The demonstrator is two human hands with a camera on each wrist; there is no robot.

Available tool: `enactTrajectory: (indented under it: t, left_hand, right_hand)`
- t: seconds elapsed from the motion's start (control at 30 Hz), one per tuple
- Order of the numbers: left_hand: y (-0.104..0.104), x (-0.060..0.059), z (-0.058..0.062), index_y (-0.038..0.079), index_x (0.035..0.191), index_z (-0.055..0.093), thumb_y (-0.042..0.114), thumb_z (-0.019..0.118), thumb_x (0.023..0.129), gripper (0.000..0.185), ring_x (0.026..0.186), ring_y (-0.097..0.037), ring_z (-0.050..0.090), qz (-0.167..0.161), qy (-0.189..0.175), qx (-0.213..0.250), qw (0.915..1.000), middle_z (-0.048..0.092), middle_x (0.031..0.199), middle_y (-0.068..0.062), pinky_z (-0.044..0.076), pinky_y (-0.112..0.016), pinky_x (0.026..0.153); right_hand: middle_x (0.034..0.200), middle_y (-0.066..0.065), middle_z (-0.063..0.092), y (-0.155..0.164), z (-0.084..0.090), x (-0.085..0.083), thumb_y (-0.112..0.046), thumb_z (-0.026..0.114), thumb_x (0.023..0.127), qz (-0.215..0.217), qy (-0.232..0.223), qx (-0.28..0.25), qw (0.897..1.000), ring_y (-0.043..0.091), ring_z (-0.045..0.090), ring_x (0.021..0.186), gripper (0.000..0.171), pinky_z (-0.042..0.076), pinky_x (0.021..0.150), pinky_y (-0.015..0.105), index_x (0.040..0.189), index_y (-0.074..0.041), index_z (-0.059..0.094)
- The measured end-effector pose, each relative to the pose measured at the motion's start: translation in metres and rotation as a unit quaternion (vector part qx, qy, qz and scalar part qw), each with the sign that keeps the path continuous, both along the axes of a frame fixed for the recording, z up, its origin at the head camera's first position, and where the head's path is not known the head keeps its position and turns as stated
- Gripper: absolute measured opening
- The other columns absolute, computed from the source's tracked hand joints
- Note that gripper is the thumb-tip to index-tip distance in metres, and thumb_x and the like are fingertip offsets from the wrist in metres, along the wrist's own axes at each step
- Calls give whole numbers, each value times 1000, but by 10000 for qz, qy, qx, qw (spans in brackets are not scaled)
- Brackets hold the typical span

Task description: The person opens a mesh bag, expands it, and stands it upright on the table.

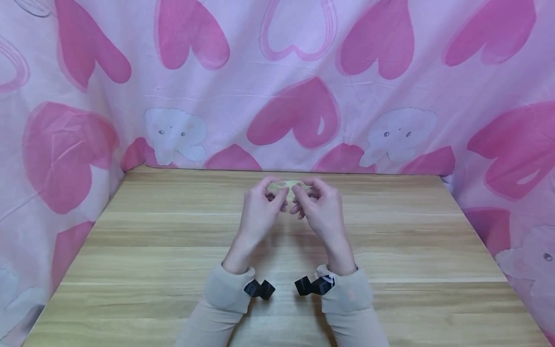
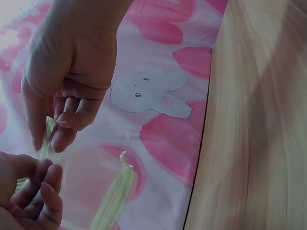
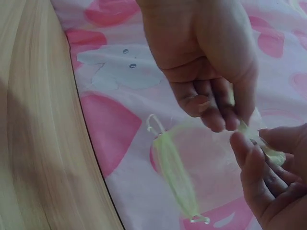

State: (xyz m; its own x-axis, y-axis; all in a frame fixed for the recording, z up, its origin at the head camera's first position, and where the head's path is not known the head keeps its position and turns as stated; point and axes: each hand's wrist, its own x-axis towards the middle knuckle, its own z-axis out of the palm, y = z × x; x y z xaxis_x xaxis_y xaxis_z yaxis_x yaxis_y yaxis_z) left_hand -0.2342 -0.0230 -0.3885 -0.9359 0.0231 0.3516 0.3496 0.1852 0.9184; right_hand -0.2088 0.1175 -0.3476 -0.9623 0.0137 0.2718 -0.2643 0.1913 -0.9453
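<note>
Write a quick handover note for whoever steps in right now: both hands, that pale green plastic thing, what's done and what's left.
Left hand: fingers pinch one end of the pale green plastic piece, above the wooden table.
Right hand: pinches the other end of the same piece, close to the left.
The piece is thin and translucent; a loose strip with a small loop hangs below both grips, off the table.
Done: piece lifted and held between both hands.
Left: cannot tell from these views whether it is being opened, stretched or tied; keep both grips.
</note>
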Motion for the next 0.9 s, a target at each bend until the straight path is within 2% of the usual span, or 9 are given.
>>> enactTrajectory:
  t: [0.13,0.23,0.37,0.47,0.53,0.6,0.7,0.77,0.9]
  left_hand:
    - [2,1,1,8,101,70,15,69,92,12,48,-15,61,125,59,-12,9999,66,62,-8,47,-29,42]
    - [1,2,2,7,106,70,16,69,92,17,47,-13,60,255,195,-216,9993,64,59,-5,45,-29,40]
    - [-3,2,2,7,116,67,16,67,94,24,50,-13,62,405,316,-527,9973,64,60,-2,49,-29,45]
    - [-5,1,2,7,125,62,13,65,95,31,55,-19,65,263,151,-504,9983,66,66,-4,52,-29,49]
    - [-5,0,1,7,130,58,10,63,96,35,56,-23,66,77,-17,-386,9992,66,69,-4,54,-30,51]
    - [-4,0,2,6,131,56,6,63,95,36,55,-24,65,-60,-86,-318,9994,66,70,-5,54,-30,51]
    - [-1,0,2,4,128,58,4,63,94,34,52,-20,63,-74,26,-385,9992,65,69,-4,54,-29,50]
    - [1,1,1,4,124,60,4,65,93,31,51,-16,61,-15,184,-493,9986,65,67,-3,53,-28,48]
    - [3,2,1,5,119,63,7,68,92,28,50,-11,58,92,459,-649,9968,64,65,1,49,-26,45]
  right_hand:
    - [69,25,64,1,-12,-7,-3,64,94,-243,158,-113,9995,40,63,53,13,51,42,39,99,9,63]
    - [68,25,64,3,-22,-12,-5,65,94,-395,304,-243,9985,36,62,50,12,49,39,35,94,7,63]
    - [67,23,63,4,-30,-16,-13,66,95,-250,502,-205,9982,31,62,48,16,49,39,35,91,3,64]
    - [66,17,64,6,-32,-16,-18,66,95,-49,544,4,9985,27,62,48,18,51,41,35,92,0,65]
    - [65,12,62,7,-32,-15,-18,66,96,-14,525,280,9982,26,61,46,16,49,39,34,98,-2,66]
    - [66,7,57,10,-32,-16,-16,66,95,-127,616,837,9945,22,57,47,18,46,41,30,108,-4,67]
    - [76,5,47,14,-31,-16,-19,71,91,-358,847,1766,9800,19,46,56,30,38,49,29,119,-9,67]
    - [82,6,43,16,-31,-17,-21,74,89,-465,1089,2201,9683,21,41,63,31,34,54,32,118,-10,70]
    - [87,7,49,19,-34,-19,-18,74,89,-439,1454,2345,9602,22,46,68,18,38,59,31,101,-4,75]
